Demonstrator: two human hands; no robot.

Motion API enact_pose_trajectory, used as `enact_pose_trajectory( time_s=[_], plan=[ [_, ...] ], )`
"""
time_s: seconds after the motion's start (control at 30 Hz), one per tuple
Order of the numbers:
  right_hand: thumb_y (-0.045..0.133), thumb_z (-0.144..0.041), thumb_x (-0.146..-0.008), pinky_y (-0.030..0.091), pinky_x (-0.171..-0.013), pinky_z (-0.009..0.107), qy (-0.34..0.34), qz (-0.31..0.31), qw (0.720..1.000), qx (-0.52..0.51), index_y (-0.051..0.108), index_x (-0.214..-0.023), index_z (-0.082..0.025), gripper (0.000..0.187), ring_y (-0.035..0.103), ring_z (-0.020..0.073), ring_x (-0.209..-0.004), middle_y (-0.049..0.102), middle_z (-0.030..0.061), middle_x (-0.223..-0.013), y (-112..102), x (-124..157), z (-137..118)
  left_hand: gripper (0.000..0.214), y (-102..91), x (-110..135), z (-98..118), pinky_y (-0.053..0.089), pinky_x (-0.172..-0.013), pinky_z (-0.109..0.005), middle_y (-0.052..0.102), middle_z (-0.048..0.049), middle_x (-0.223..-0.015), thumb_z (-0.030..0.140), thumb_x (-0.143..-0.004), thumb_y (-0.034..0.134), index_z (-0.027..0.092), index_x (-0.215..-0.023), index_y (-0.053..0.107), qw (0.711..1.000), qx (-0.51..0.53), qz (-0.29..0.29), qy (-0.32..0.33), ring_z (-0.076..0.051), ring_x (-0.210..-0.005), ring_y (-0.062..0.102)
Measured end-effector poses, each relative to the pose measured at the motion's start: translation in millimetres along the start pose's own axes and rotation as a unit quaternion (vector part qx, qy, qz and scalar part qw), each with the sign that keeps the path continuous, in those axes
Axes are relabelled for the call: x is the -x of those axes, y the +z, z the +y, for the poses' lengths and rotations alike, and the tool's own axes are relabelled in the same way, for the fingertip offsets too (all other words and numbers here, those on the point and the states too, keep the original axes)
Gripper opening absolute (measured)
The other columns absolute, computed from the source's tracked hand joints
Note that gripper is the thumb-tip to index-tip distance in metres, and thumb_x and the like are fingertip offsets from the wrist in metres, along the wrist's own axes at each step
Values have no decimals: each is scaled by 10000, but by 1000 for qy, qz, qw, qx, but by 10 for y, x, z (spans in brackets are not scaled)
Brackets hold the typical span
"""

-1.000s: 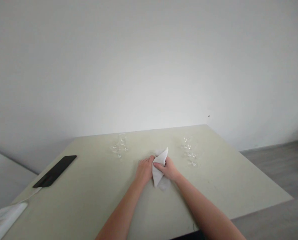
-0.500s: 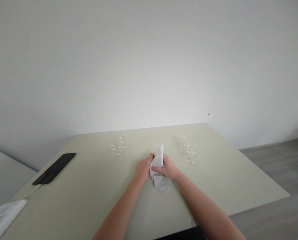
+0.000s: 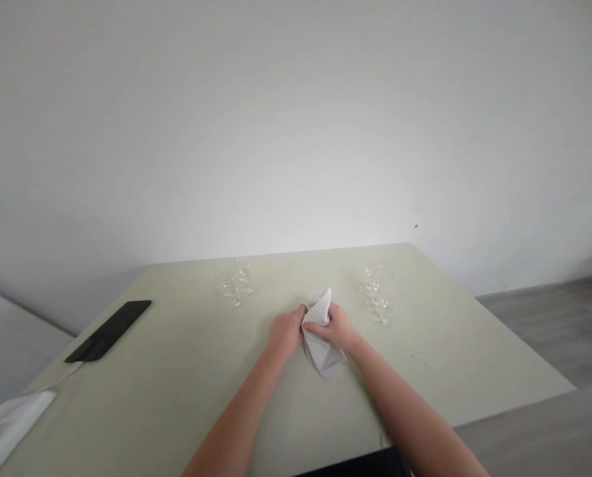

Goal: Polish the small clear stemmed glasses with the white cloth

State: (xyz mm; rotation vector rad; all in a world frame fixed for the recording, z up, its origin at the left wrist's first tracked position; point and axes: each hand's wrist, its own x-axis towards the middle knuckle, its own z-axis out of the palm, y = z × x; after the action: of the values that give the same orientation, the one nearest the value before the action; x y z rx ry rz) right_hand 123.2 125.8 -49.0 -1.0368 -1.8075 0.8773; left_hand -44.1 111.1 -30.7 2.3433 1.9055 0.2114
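Note:
A white cloth [image 3: 324, 354] is bunched between my two hands above the middle of the table, one corner sticking up and a loose end hanging toward me. My left hand [image 3: 287, 331] is closed on its left side. On the right, my right hand [image 3: 336, 326] grips it, with the thumb laid across the front. Whether something is wrapped inside the cloth cannot be seen. Beyond my hands stand two groups of clear, glass-like pieces, a left group [image 3: 237, 283] and a right group [image 3: 375, 295]; their exact shape is hard to make out.
The pale table [image 3: 177, 371] reaches to the white wall [image 3: 296, 132]. At its left lie a flat black panel [image 3: 108, 332] and a white packet-like object [image 3: 15, 427], with a white strip between them. A dark edge [image 3: 355, 465] shows near my body. Grey floor [image 3: 539, 324] lies to the right.
The cloth has turned a little in my hands, its raised corner now leaning further right. My right hand has shifted slightly with it; both hands keep their hold.

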Motion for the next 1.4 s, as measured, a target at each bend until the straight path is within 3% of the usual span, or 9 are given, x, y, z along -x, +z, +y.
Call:
enact_pose_trajectory(
  time_s=[0.13,0.37,0.53,0.73,0.9,1.03,1.13,1.23,1.4],
  plan=[
    [755,-436,-721,417,-1013,387,-116,1,992,-38,596,-1292,-230,627,536,274,-1178,558,119,-1285,-14,29,-130,268,-43,-26,-142,430,-697,-250,731,-48,-988,331,-903,534,247,-1157,557,995,91,-6,-38,-197,-908,687],
    [154,-712,-866,500,-902,432,179,0,920,-349,682,-1111,-163,801,655,313,-1009,714,123,-923,52,11,-213,244,-36,-62,-220,414,-683,-246,728,-54,-943,312,-950,442,222,-1146,555,990,94,61,-82,-181,-860,682],
    [112,-766,-861,506,-910,447,208,17,884,-419,688,-1053,-158,859,661,316,-1029,725,134,-882,45,-21,-172,240,-37,-63,-215,405,-673,-243,729,-35,-938,352,-954,455,235,-1145,543,987,81,65,-120,-170,-857,679],
    [344,-847,-799,453,-1012,416,123,15,914,-386,689,-1057,-184,791,608,296,-1147,724,103,-988,111,-40,-72,227,-37,-30,-183,388,-662,-250,723,-27,-922,332,-956,433,248,-1137,542,995,21,43,-88,-177,-853,673],
    [303,-669,-841,517,-881,410,186,61,887,-418,645,-955,-174,613,637,314,-1051,713,98,-902,80,-83,2,233,-60,-25,-180,388,-662,-251,719,-36,-923,339,-960,421,244,-1140,534,994,19,40,-101,-183,-870,674],
    [509,-597,-778,472,-915,362,144,161,932,-290,586,-997,-207,454,591,276,-1056,681,61,-1006,21,-86,17,228,-25,-31,-190,388,-661,-253,716,-33,-894,332,-959,414,252,-1134,536,995,1,45,-85,-185,-848,674],
    [480,-656,-808,454,-913,358,115,56,957,-259,621,-982,-206,503,577,272,-1056,677,73,-1020,-44,-59,-57,236,13,-33,-184,394,-673,-263,714,-39,-867,320,-956,412,255,-1144,539,997,-19,47,-66,-195,-833,675],
    [263,-660,-853,472,-830,361,109,-74,932,-337,655,-975,-192,623,604,271,-993,683,91,-963,-131,-43,-140,240,17,-28,-184,402,-687,-266,714,-46,-877,321,-956,408,250,-1141,543,997,-22,42,-65,-197,-839,675],
    [480,-315,-677,454,-701,277,108,-37,926,-360,623,-1084,-206,445,611,207,-833,684,51,-924,-168,-74,-108,266,-18,-14,-193,405,-688,-257,717,-44,-913,348,-962,403,247,-1167,539,996,-8,48,-81,-190,-865,672]
  ],
)
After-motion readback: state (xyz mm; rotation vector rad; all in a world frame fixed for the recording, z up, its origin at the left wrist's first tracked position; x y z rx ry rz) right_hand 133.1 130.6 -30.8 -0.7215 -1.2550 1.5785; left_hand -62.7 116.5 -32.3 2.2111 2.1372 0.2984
